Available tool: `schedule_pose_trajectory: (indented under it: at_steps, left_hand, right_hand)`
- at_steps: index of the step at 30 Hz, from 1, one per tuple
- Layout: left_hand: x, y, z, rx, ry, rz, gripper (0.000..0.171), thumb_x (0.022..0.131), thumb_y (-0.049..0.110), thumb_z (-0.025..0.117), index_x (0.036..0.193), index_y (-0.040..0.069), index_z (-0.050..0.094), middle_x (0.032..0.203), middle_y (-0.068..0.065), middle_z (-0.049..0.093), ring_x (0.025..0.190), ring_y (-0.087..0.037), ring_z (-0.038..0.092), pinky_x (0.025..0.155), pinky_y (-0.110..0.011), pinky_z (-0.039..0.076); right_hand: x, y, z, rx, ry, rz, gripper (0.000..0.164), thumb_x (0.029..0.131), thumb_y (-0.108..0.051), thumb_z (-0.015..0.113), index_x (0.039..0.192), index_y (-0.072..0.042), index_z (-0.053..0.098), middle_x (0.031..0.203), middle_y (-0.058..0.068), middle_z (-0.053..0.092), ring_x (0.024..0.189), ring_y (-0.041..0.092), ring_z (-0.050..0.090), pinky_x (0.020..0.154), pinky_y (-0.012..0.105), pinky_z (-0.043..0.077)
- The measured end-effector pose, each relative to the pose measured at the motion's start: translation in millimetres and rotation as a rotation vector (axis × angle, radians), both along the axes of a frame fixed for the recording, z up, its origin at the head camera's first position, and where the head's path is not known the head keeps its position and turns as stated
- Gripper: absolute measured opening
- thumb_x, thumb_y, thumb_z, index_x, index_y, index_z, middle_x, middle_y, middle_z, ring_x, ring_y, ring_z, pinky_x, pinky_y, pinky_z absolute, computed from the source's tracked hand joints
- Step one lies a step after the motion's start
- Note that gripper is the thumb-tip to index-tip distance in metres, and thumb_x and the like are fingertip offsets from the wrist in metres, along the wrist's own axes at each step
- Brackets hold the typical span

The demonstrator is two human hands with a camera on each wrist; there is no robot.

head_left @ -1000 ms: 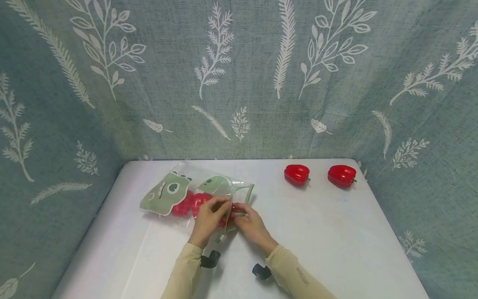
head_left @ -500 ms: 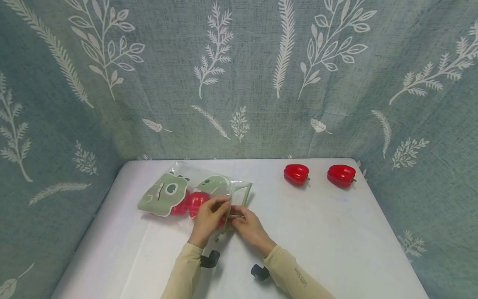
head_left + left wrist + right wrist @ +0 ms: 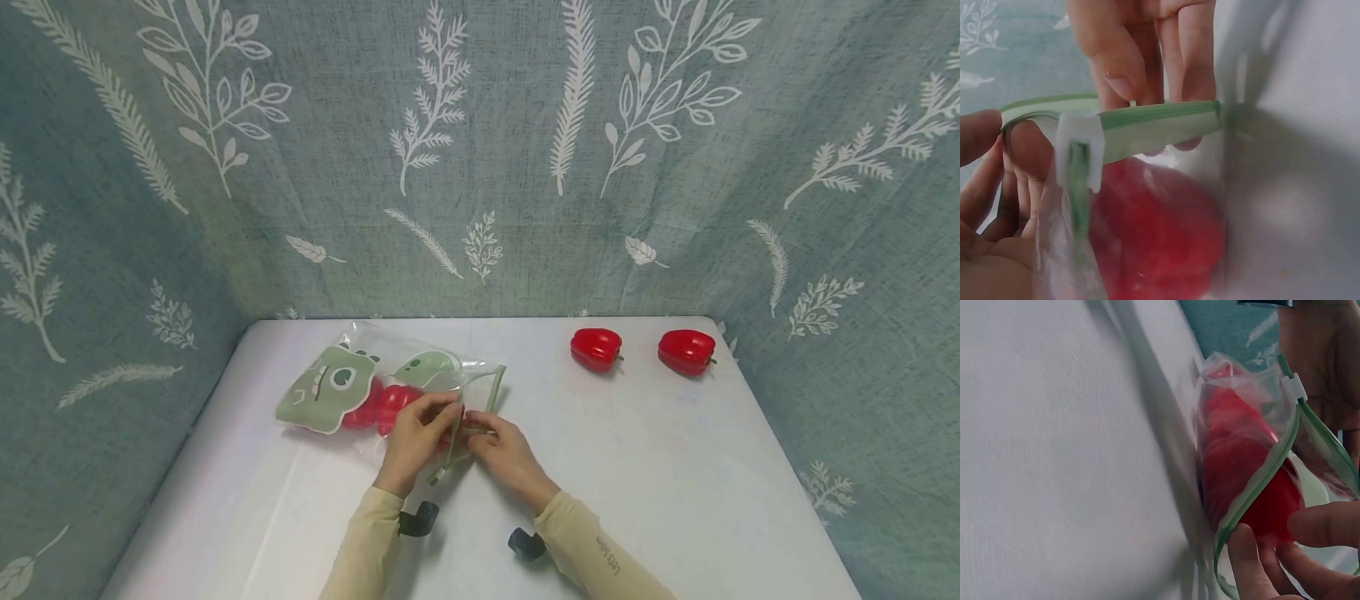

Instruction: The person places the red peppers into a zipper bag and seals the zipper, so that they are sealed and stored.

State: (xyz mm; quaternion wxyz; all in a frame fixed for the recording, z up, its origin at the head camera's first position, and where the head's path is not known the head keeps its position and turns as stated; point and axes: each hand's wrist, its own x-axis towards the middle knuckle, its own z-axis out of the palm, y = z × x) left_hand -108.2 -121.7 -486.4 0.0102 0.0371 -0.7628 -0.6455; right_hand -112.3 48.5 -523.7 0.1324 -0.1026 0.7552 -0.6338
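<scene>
A clear slider zip bag point(image 3: 322, 400) with green cartoon faces and a green-edged mouth lies on the table. Red bell peppers point(image 3: 393, 407) show through its plastic. With thumb and fingers, my left hand point(image 3: 412, 437) pinches the bag's edge at the mouth. My right hand point(image 3: 510, 458) is at the opening, thumb and fingertips about the end of a red bell pepper point(image 3: 1272, 509) that lies mostly inside. One of its fingers touches the green rim point(image 3: 1257, 481). The white slider point(image 3: 1080, 150) sits at the near end of the zip.
Two red bell peppers, one point(image 3: 596, 350) and another point(image 3: 687, 352) to its right, lie at the table's back right. The white table point(image 3: 675, 483) is bordered by a patterned green-blue curtain point(image 3: 510, 167) at the back and sides.
The bell pepper between my hands has gone deeper into the bag, and less red shows at the mouth. The bag has shifted slightly left; both hands stay nearly in place.
</scene>
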Motion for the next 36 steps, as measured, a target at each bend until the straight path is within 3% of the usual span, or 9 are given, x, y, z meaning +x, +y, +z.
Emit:
schedule_pose_trajectory:
  at_steps: [10, 15, 19, 26, 36]
  left_hand:
    - [0.8, 0, 2.4, -0.027, -0.026, 0.008, 0.024, 0.094, 0.019, 0.074, 0.117, 0.012, 0.074, 0.102, -0.008, 0.073, 0.086, -0.022, 0.064, 0.068, -0.028, 0.056]
    - [4.6, 4, 13.1, -0.047, -0.045, 0.016, 0.024, 0.095, 0.014, 0.072, 0.118, 0.007, 0.073, 0.105, -0.009, 0.073, 0.091, -0.022, 0.064, 0.073, -0.028, 0.056]
    - [6.9, 6, 20.3, -0.052, -0.048, 0.018, 0.023, 0.095, 0.01, 0.07, 0.118, 0.004, 0.072, 0.106, -0.012, 0.072, 0.093, -0.025, 0.064, 0.075, -0.029, 0.056]
    - [4.0, 1, 5.5, -0.019, -0.039, 0.006, 0.022, 0.095, 0.014, 0.072, 0.117, 0.011, 0.074, 0.108, -0.009, 0.072, 0.096, -0.023, 0.063, 0.076, -0.025, 0.055]
    - [2.7, -2, -0.3, -0.016, -0.021, -0.007, 0.022, 0.094, 0.014, 0.073, 0.115, 0.012, 0.074, 0.105, -0.006, 0.071, 0.094, -0.022, 0.063, 0.077, -0.026, 0.055]
  right_hand:
    - [-3.7, 11, -2.5, -0.048, -0.001, -0.035, 0.042, 0.097, -0.009, 0.065, 0.137, 0.002, 0.057, 0.131, 0.021, 0.064, 0.112, 0.032, 0.068, 0.092, 0.039, 0.055]
    - [-4.2, 20, -1.0, -0.056, 0.008, -0.075, 0.042, 0.097, -0.009, 0.065, 0.137, 0.003, 0.056, 0.133, 0.022, 0.062, 0.112, 0.033, 0.067, 0.089, 0.04, 0.056]
    - [-7.8, 30, 0.6, -0.042, 0.0, -0.126, 0.042, 0.097, -0.011, 0.064, 0.138, -0.001, 0.056, 0.134, 0.017, 0.062, 0.113, 0.029, 0.066, 0.089, 0.038, 0.056]
    - [-16.2, 55, 7.3, -0.023, 0.03, -0.331, 0.038, 0.098, -0.014, 0.066, 0.135, -0.011, 0.059, 0.13, 0.003, 0.064, 0.119, 0.021, 0.062, 0.1, 0.042, 0.051]
    - [-38.4, 114, 18.2, -0.065, 0.178, -0.578, 0.04, 0.099, -0.023, 0.067, 0.136, -0.013, 0.055, 0.136, 0.003, 0.058, 0.126, 0.016, 0.052, 0.097, 0.02, 0.049]
